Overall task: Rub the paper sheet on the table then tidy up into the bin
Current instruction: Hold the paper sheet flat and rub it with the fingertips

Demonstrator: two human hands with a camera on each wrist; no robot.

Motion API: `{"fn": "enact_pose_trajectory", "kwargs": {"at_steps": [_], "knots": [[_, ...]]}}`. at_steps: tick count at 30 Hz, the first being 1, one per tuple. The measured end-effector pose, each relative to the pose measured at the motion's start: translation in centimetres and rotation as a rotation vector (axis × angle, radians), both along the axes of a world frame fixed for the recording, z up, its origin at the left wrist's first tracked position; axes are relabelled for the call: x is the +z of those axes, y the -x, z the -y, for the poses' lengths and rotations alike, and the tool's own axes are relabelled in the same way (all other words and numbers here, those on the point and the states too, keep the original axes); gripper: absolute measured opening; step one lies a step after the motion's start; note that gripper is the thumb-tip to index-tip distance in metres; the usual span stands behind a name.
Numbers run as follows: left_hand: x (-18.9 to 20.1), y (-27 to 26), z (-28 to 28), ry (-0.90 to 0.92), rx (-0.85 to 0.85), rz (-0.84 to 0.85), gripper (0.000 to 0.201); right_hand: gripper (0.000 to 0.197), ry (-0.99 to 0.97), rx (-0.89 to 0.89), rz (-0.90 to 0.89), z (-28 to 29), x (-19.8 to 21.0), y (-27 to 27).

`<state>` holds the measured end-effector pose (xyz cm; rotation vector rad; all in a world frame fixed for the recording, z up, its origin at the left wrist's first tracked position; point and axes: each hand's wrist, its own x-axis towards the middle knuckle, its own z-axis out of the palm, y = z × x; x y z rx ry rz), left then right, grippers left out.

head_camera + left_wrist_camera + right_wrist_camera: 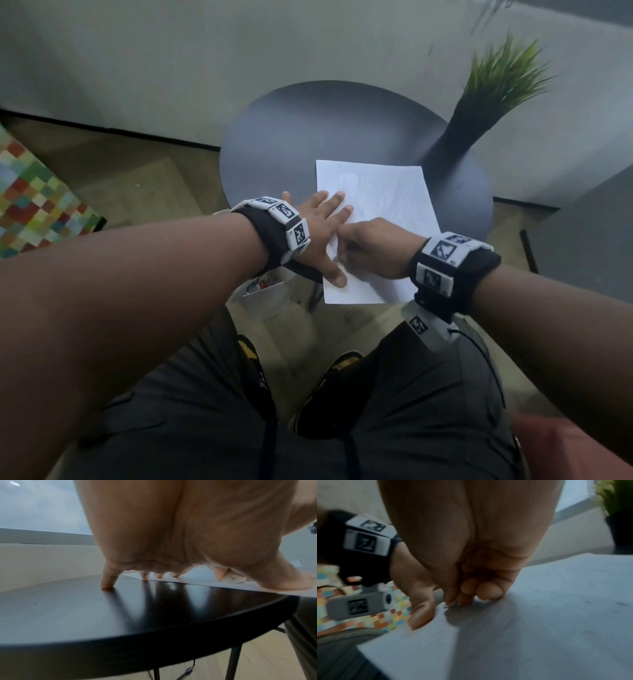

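A white paper sheet [383, 192] [556, 601] with faint pencil marks lies on the round dark table [291, 137] [102, 615], its near edge hanging over the rim. My left hand [322, 226] [171, 534] lies flat with spread fingers, pressing the sheet's left edge; the little finger touches bare tabletop. Just right of it, my right hand [370, 246] [471, 574] has curled fingers pinching a small whitish eraser [230, 578] down onto the paper. Most of the eraser is hidden by the fingers.
A green plant in a tall black pot [479, 113] stands on the table's right side, close to the sheet's far corner. A white bin [263, 291] with scraps sits on the floor under the near left rim. A colourful checked surface [30, 205] is at left.
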<state>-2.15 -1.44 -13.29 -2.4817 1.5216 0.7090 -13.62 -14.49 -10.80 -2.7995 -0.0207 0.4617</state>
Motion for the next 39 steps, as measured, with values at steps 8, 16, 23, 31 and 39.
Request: {"fn": "enact_pose_trajectory", "kwargs": {"at_steps": [8, 16, 23, 31, 39], "knots": [[0.1, 0.1, 0.0, -0.008, 0.000, 0.016, 0.143, 0.014, 0.019, -0.018, 0.047, -0.3, -0.1, 0.7], [0.2, 0.1, 0.2, -0.012, -0.004, 0.006, 0.132, 0.010, 0.088, -0.273, 0.120, 1.5, -0.6, -0.1], [0.3, 0.4, 0.3, -0.026, 0.004, 0.018, 0.129, 0.014, 0.086, -0.370, 0.026, 3.9, 0.4, 0.3], [0.5, 0.5, 0.4, -0.036, -0.004, 0.032, 0.128, 0.008, 0.014, -0.158, 0.002, 1.0, 0.3, 1.9], [0.6, 0.4, 0.2, -0.027, -0.003, 0.016, 0.127, 0.019, 0.033, -0.221, 0.061, -1.1, -0.3, 2.0]]}}
